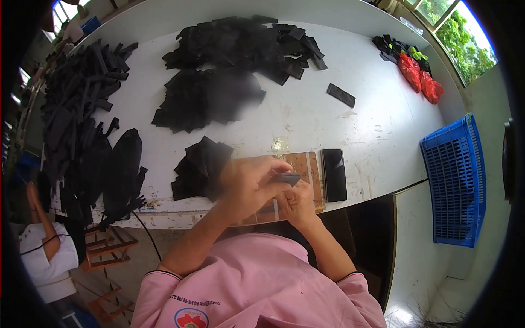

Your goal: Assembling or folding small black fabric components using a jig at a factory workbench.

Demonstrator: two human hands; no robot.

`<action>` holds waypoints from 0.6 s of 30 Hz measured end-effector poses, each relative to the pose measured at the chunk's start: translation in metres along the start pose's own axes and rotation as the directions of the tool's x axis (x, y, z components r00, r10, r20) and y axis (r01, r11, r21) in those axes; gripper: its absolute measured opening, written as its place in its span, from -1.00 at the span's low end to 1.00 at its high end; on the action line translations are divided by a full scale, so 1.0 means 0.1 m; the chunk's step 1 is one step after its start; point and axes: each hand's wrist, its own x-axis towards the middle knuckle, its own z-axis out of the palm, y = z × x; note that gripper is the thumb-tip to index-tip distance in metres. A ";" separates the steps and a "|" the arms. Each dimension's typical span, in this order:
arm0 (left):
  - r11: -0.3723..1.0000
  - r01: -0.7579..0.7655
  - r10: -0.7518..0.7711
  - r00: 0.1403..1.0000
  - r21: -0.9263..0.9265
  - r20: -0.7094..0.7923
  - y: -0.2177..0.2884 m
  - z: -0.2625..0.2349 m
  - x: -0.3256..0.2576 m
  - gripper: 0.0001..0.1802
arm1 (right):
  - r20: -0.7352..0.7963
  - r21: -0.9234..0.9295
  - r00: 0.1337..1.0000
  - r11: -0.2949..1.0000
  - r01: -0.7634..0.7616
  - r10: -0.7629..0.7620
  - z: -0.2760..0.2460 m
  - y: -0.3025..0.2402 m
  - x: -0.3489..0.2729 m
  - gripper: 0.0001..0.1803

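Note:
A small folded piece of black fabric (pixel 286 179) is held up between my two hands, above a brown board (pixel 306 160) at the table's front edge. My left hand (pixel 252 177) closes around the piece from the left, its thumb and fingers pinching it. Just below and to the right, my right hand (pixel 298 203) has its fingers curled in against the same piece; part of its grip is hidden. Left of my left hand lies a small heap of flat black fabric pieces (pixel 199 169). A dark phone (pixel 334 175) rests right of the board.
Larger piles of black fabric pieces (pixel 229 46) cover the table's back and left side (pixel 82 87). A single black strip (pixel 341 95) lies apart. Red plastic bags (pixel 418 76) sit at the far right, above a blue basket (pixel 454 183). Another person (pixel 46 246) is at the left.

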 end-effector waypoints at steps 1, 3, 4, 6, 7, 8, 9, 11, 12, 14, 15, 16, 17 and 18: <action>0.988 0.070 -0.079 0.995 -0.136 -0.061 0.06 0.03 -0.06 -0.81 | -0.007 0.001 1.000 1.000 0.028 -0.028 -0.04 -0.04 0.01 -0.84; 0.953 0.130 -0.166 0.980 -0.273 -0.113 0.03 0.04 -0.08 -0.82 | -0.040 -0.003 0.995 0.996 0.087 -0.087 0.01 -0.02 0.00 -0.84; 0.994 0.032 -0.038 0.998 -0.105 -0.059 -0.05 0.05 -0.05 -0.85 | -0.067 0.030 0.997 0.998 0.050 -0.048 0.11 0.11 -0.10 -0.85; 0.994 -0.084 0.084 0.996 0.064 0.013 -0.11 0.05 0.00 -0.87 | -0.094 0.066 0.995 0.998 0.021 -0.015 0.16 0.19 -0.11 -0.85; 0.994 -0.094 0.095 0.995 0.052 -0.026 -0.11 0.04 -0.01 -0.87 | -0.081 0.004 0.996 0.999 0.033 -0.032 0.15 0.16 -0.09 -0.85; 0.994 -0.104 0.106 0.992 0.040 -0.063 -0.11 0.04 -0.03 -0.88 | -0.068 -0.058 0.996 0.997 0.045 -0.049 0.14 0.13 -0.07 -0.85; 0.993 -0.107 0.110 0.992 0.041 -0.059 -0.09 0.04 -0.05 -0.88 | -0.073 -0.059 0.996 0.997 0.045 -0.049 0.10 0.09 -0.03 -0.85; 0.929 0.002 -0.082 0.976 -0.370 -0.202 0.02 0.08 -0.11 -0.86 | 0.049 -0.125 0.999 0.992 0.027 -0.021 -0.05 0.00 0.01 -0.81; 0.929 0.001 -0.082 0.976 -0.371 -0.202 0.04 0.07 -0.12 -0.86 | 0.064 -0.133 0.998 0.991 0.030 -0.021 -0.09 -0.03 0.05 -0.78; 0.700 -0.106 -0.131 0.953 -0.707 -0.273 0.06 0.03 -0.12 -0.82 | 0.046 -0.105 0.999 0.994 -0.013 0.018 -0.20 -0.20 0.18 -0.78; 0.700 -0.111 -0.127 0.953 -0.705 -0.276 0.04 0.01 -0.12 -0.82 | 0.030 -0.073 0.998 0.996 -0.058 0.060 -0.23 -0.25 0.24 -0.77; 0.562 -0.155 -0.180 0.936 -0.812 -0.303 0.03 -0.01 -0.14 -0.81 | 0.018 -0.053 0.999 0.998 -0.030 0.031 -0.24 -0.28 0.29 -0.76; 0.408 -0.204 -0.237 0.918 -0.890 -0.319 0.01 -0.03 -0.16 -0.80 | 0.015 -0.055 0.999 0.998 -0.027 0.028 -0.23 -0.24 0.28 -0.76; 0.339 -0.178 -0.274 0.921 -0.924 -0.278 -0.06 -0.05 -0.15 -0.79 | 0.074 -0.122 0.997 0.992 0.027 -0.018 -0.20 -0.16 0.24 -0.74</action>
